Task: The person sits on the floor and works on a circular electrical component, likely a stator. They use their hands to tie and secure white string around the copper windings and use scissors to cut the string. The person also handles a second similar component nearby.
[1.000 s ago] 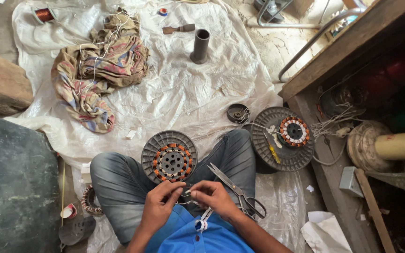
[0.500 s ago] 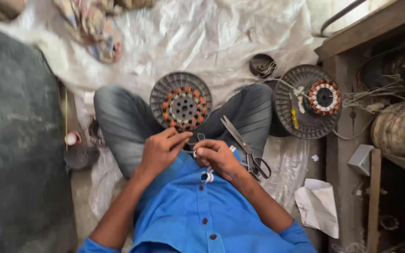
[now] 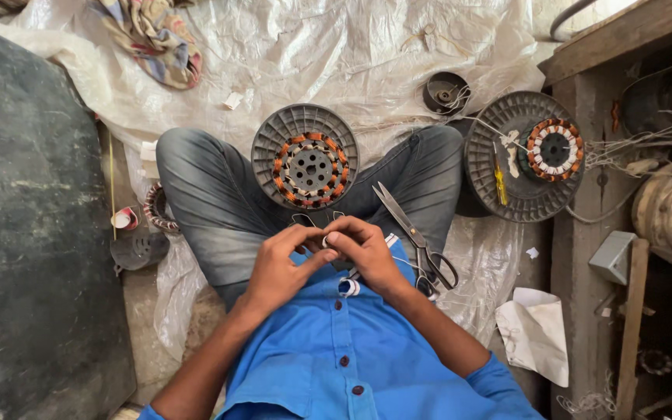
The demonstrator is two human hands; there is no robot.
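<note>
I sit cross-legged in jeans and a blue shirt. My left hand (image 3: 283, 264) and my right hand (image 3: 367, 253) meet in my lap, fingertips pinched together on thin wire leads (image 3: 316, 224) that run from a grey round fan stator (image 3: 306, 160) with orange and white copper windings, which rests between my knees. A small white piece (image 3: 347, 288) hangs just below my right hand. Black-handled scissors (image 3: 418, 237) lie on my right thigh, right of that hand.
A second grey stator (image 3: 524, 155) with windings and a yellow tool stands at the right, beside a wooden bench (image 3: 585, 257). A small dark spool (image 3: 445, 93), crumpled cloth (image 3: 153, 35), white plastic sheeting (image 3: 313, 47), crumpled paper (image 3: 537, 333) and a dark slab (image 3: 25, 233) surround me.
The view has tilted down and closer to my lap. My hands stay together on the wire leads, with only small finger movements.
</note>
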